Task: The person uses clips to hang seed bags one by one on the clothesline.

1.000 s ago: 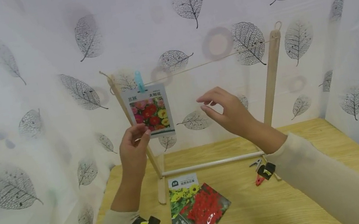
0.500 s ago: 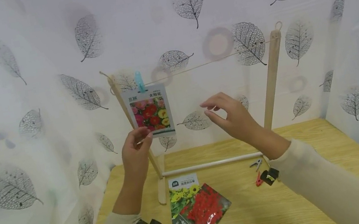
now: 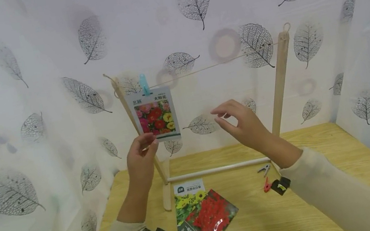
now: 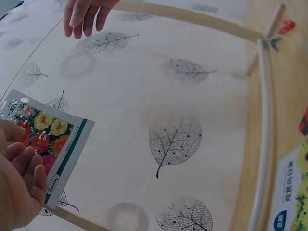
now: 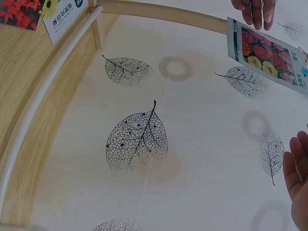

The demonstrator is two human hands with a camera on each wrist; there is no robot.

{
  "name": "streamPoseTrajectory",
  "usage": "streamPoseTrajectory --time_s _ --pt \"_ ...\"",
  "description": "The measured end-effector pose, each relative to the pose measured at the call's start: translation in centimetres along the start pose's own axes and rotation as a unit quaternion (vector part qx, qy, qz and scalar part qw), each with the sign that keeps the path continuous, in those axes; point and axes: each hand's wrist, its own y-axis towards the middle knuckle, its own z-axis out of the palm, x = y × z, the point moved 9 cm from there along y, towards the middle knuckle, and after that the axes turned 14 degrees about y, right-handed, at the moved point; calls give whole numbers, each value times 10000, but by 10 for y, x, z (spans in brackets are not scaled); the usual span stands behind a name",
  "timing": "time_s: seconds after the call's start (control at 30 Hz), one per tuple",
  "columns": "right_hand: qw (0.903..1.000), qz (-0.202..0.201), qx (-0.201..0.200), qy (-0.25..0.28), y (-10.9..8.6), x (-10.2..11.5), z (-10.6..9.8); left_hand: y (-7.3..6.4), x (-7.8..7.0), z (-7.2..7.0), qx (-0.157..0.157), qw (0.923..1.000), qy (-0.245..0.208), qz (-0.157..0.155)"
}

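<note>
A flower seed packet (image 3: 155, 116) with pink, red and yellow blooms hangs from a string (image 3: 213, 66) near its left end, held by a light-blue clothespin (image 3: 144, 84). My left hand (image 3: 139, 162) is at the packet's lower left corner, fingers loosely bent in front of it; in the right wrist view this left hand (image 5: 255, 10) does not grip the packet (image 5: 269, 55). Light contact cannot be told. My right hand (image 3: 245, 125) hovers in the air right of the packet, fingers relaxed, holding nothing; the left wrist view shows that right hand (image 4: 91, 14) too.
The string spans a wooden frame with a left post (image 3: 126, 107), right post (image 3: 280, 83) and white lower bar (image 3: 216, 169). Two more seed packets overlap on the table: a yellow-flowered one (image 3: 185, 202) beneath a red-flowered one (image 3: 212, 216). A grey clip (image 3: 264, 168) and red clip (image 3: 267, 185) lie right.
Both hands have sunk slightly, the right one also drifting a little to the right. The hanging packet and its clothespin stay in place.
</note>
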Motion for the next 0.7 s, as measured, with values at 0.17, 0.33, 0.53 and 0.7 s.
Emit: streamPoseTrajectory --time_s 0.17,0.33,0.53,0.7 --pt "10000 -3 -21 -2 -6 -2 -1 -2 3 4 92 10000 21 -28" --pt "10000 27 -47 -26 -11 -5 -2 -3 8 8 199 9997 -10 -110" --pt "9999 135 -72 -75 -19 -11 -2 -6 12 10 229 9996 91 -122" --pt "9996 231 -106 -92 -26 -16 -4 -8 16 13 265 9995 123 -146"
